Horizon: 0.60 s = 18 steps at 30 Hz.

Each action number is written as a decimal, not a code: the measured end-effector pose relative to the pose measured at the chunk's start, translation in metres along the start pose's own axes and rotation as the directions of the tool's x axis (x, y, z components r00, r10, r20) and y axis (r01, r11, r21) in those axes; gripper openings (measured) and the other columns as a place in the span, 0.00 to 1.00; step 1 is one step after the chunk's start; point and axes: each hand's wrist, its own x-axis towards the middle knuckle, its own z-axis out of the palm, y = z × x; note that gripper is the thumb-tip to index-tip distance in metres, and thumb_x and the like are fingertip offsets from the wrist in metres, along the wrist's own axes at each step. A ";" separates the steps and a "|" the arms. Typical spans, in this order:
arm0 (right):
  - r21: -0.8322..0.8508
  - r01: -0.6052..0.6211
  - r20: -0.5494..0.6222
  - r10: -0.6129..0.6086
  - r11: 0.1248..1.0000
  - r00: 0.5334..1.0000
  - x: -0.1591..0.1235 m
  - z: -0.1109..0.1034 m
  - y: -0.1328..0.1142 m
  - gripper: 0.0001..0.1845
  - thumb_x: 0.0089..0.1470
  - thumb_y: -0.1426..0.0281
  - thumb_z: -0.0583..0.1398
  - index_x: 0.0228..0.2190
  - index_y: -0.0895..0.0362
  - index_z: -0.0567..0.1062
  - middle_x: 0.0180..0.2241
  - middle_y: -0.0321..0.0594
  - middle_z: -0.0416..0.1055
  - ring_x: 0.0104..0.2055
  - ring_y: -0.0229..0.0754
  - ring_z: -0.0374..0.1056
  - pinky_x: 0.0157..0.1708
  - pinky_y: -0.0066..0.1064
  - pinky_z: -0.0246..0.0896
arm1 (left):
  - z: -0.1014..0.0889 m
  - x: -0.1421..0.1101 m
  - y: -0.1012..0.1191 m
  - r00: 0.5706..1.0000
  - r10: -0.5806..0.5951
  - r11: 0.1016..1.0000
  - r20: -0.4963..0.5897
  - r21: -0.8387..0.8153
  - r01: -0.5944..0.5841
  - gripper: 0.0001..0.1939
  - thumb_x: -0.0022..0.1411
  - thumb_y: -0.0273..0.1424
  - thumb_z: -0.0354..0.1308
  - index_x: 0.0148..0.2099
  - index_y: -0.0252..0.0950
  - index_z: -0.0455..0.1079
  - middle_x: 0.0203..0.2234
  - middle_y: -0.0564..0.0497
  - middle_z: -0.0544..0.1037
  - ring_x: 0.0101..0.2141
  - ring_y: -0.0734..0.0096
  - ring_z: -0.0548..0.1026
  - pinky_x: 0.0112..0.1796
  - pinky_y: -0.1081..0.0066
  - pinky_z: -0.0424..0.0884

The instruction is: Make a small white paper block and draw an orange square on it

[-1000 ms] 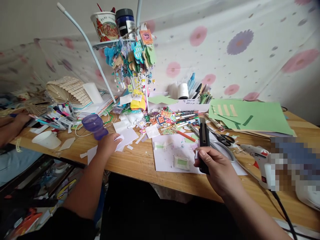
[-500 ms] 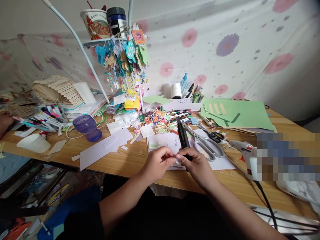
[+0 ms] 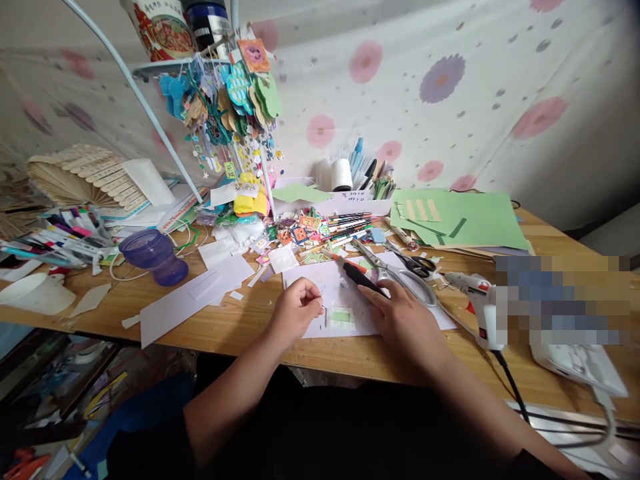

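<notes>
My right hand (image 3: 400, 319) grips a black utility knife (image 3: 361, 275), its tip tilted low over a white sheet (image 3: 327, 277) on the wooden table (image 3: 260, 313). My left hand (image 3: 295, 310) rests on the same sheet with its fingers curled in a pinch; what they hold is too small to name. A small white piece with a green centre (image 3: 341, 317) lies on the sheet between my two hands.
Grey scissors (image 3: 395, 272) and a white glue gun (image 3: 475, 297) with its cord lie right of my hands. Green paper (image 3: 465, 223) lies behind them. A purple cup (image 3: 150, 253), a white sheet (image 3: 195, 293), markers (image 3: 60, 230) and a hanging craft stand (image 3: 225, 113) fill the left.
My left hand came from the white paper at the left to meet my right hand. The knife has tipped from upright down toward the sheet. The view has shifted right.
</notes>
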 end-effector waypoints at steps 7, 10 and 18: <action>0.205 0.100 -0.366 -0.019 0.974 0.930 -0.016 -0.002 -0.004 0.13 0.57 0.74 0.58 0.45 0.56 0.75 0.45 0.50 0.69 0.44 0.51 0.67 0.43 0.46 0.67 | 0.008 -0.002 -0.014 0.983 0.178 0.949 0.031 0.260 -0.180 0.10 0.54 0.27 0.57 0.38 0.36 0.76 0.32 0.48 0.81 0.32 0.69 0.77 0.34 0.71 0.71; 0.290 0.155 -0.466 -0.002 0.944 0.885 -0.040 -0.012 0.004 0.16 0.55 0.78 0.59 0.46 0.53 0.72 0.39 0.45 0.70 0.39 0.46 0.68 0.38 0.40 0.67 | 0.009 -0.003 -0.019 0.989 0.140 0.960 0.045 0.239 -0.147 0.09 0.53 0.28 0.60 0.37 0.36 0.76 0.29 0.48 0.80 0.30 0.69 0.77 0.33 0.71 0.72; 0.407 -0.445 -0.458 0.600 0.798 0.656 -0.090 -0.015 0.080 0.15 0.50 0.58 0.63 0.34 0.56 0.71 0.31 0.44 0.69 0.32 0.48 0.68 0.35 0.42 0.65 | 0.008 -0.004 -0.024 0.972 0.231 0.949 0.030 0.213 -0.232 0.03 0.54 0.29 0.61 0.32 0.36 0.70 0.26 0.52 0.75 0.27 0.73 0.73 0.29 0.75 0.69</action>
